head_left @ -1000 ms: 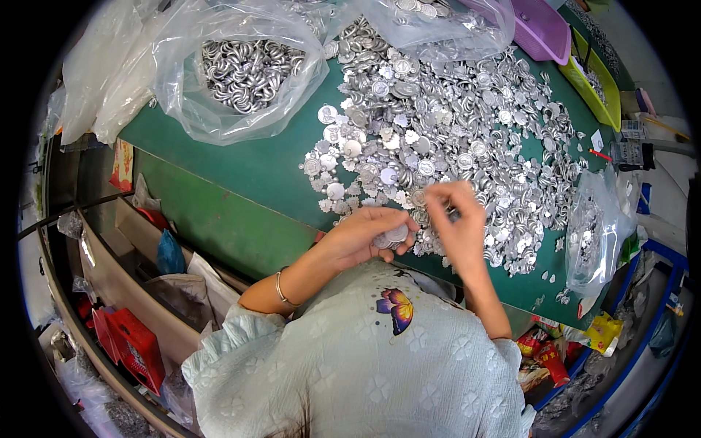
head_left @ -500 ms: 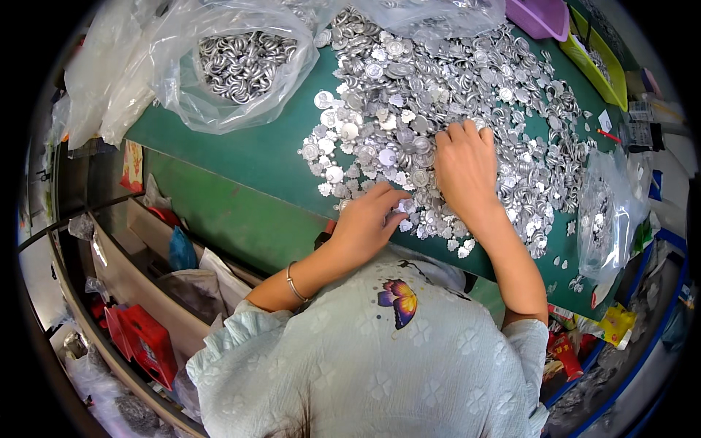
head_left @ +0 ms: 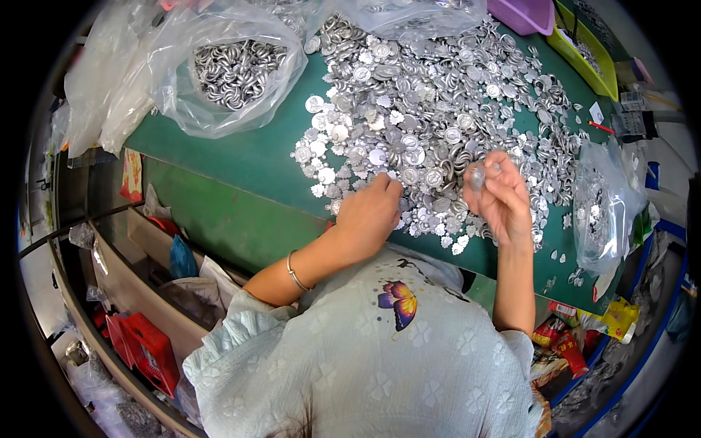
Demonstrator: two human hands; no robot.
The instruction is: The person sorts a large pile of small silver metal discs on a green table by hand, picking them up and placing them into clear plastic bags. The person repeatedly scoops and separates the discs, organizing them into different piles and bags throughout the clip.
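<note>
A wide heap of small silver metal pieces point(head_left: 409, 95), many round and coin-like with scalloped or plain edges, spreads over the green tabletop point(head_left: 234, 157). My right hand point(head_left: 504, 201) is raised over the heap's near right part, palm partly turned up. Between its thumb and fingers sits a round silver medallion point(head_left: 477, 177), slightly blurred. My left hand point(head_left: 369, 217) rests at the heap's near left edge with its fingers curled down. Its fingertips are mostly hidden, and whatever they pinch cannot be made out.
A clear plastic bag point(head_left: 288, 87) of silver rings lies at the back left. Another clear bag point(head_left: 595, 248) lies at the right edge. Purple point(head_left: 537, 16) and yellow-green baskets point(head_left: 602, 80) stand at the back right. An open drawer point(head_left: 161, 306) is at lower left.
My right hand has lifted out of the heap, moved nearer and right, and turned palm up with a medallion in its fingers. My left hand's fingers have curled further in.
</note>
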